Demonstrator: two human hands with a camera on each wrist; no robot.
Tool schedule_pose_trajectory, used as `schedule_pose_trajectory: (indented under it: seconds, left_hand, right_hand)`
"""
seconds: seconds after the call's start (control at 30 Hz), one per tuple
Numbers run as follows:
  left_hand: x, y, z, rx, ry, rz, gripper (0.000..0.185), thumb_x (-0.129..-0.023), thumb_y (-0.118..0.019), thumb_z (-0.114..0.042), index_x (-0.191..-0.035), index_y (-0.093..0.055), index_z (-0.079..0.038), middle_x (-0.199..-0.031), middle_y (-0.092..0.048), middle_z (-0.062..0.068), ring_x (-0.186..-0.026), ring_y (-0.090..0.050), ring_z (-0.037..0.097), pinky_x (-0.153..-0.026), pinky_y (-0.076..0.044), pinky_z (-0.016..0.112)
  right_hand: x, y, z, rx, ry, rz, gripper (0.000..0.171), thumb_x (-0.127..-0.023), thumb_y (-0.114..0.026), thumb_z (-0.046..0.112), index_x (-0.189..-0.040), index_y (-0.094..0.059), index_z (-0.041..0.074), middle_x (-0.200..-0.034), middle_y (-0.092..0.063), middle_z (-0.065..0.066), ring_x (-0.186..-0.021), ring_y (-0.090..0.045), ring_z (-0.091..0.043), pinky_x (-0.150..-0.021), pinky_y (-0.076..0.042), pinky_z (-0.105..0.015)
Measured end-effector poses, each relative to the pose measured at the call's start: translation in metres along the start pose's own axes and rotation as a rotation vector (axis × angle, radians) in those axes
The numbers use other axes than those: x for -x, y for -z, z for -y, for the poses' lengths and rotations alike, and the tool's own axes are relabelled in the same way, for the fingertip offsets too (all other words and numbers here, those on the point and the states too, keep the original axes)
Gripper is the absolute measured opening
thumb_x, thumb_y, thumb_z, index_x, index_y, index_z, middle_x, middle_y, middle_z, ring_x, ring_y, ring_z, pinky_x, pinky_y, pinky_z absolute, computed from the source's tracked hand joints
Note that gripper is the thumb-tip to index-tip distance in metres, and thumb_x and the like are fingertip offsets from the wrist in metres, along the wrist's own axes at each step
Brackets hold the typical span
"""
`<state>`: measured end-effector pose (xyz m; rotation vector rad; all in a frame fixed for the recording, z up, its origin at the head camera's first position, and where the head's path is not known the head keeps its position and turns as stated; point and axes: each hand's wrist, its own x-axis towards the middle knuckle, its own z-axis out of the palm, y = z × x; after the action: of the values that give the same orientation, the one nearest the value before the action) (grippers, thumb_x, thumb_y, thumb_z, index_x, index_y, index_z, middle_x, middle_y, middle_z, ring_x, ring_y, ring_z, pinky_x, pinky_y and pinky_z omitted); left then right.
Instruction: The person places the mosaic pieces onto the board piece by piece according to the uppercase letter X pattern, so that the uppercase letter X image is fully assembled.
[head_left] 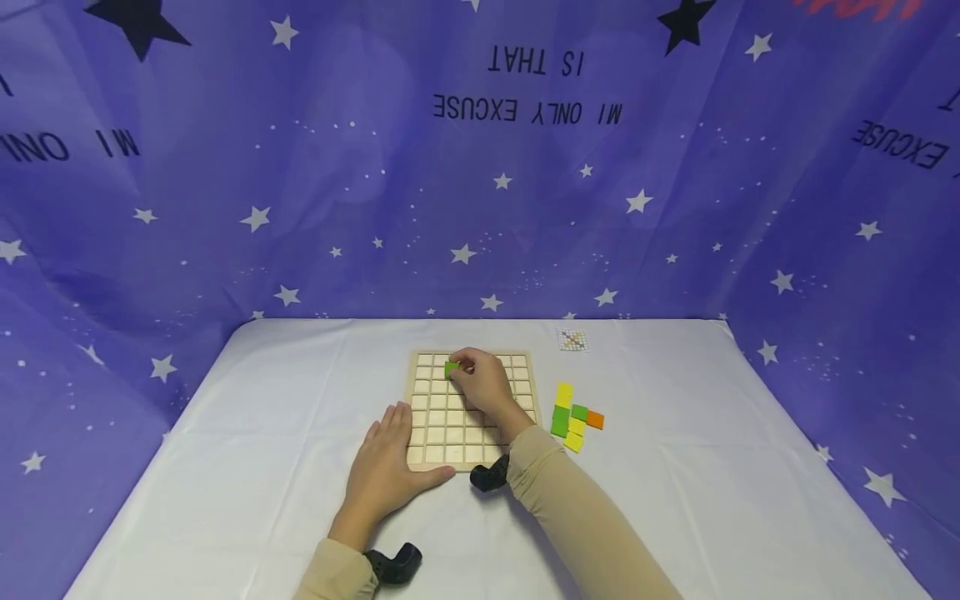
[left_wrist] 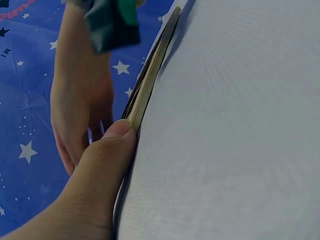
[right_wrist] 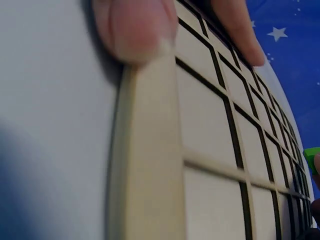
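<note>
Green tile, upper half of the board at lower centre of the head view: the right hand pinched it between thumb and fingers. The left hand, fingers straight and thumb spread wide, touched the board's lower-left corner. An uneven pinch risked a crooked landing; a low sweep of the right sleeve risked scattering the loose tiles at right of centre.

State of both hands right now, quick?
Left hand: open, fingers straight, touching the edge of the board.
Right hand: closed, pinching a green tile over the board.
</note>
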<state>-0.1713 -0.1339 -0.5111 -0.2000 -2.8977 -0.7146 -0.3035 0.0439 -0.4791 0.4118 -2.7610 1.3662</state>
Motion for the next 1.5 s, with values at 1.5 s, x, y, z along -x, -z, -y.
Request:
schedule_pose_trajectory:
  seconds: [1.5]
  left_hand:
    - [-0.002,-0.001,-0.001,-0.025,0.032,0.024,0.134,-0.065,-0.061,-0.088,-0.155,-0.022,0.004,-0.163,-0.025,0.018,-0.153,-0.022,0.032,-0.126,-0.019,0.050]
  right_hand:
    - [0.020,0.056,-0.011,0.146,0.109,0.095,0.034,-0.094,-0.069,0.023,-0.126,-0.067,0.011,-0.113,-0.068,-0.008,-0.103,-0.061,-0.022,-0.091,-0.054,-0.040]
